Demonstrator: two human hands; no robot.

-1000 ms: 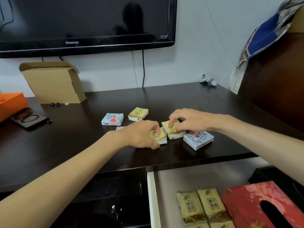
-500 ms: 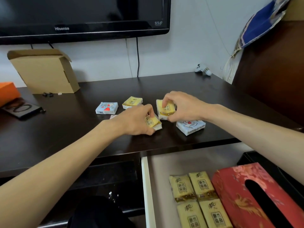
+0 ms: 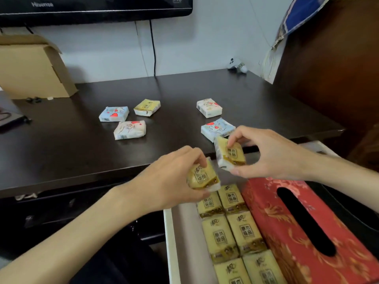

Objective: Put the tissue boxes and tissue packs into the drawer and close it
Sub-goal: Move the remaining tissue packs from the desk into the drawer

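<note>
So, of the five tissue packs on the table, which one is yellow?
The yellow pack at the back, right of the blue heart pack. The other four are blue or white with red hearts.

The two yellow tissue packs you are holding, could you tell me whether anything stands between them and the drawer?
Nothing visible does. The left hand and right hand each hold a yellow pack above the open drawer, with bare floor left of the stored yellow packs.
</note>
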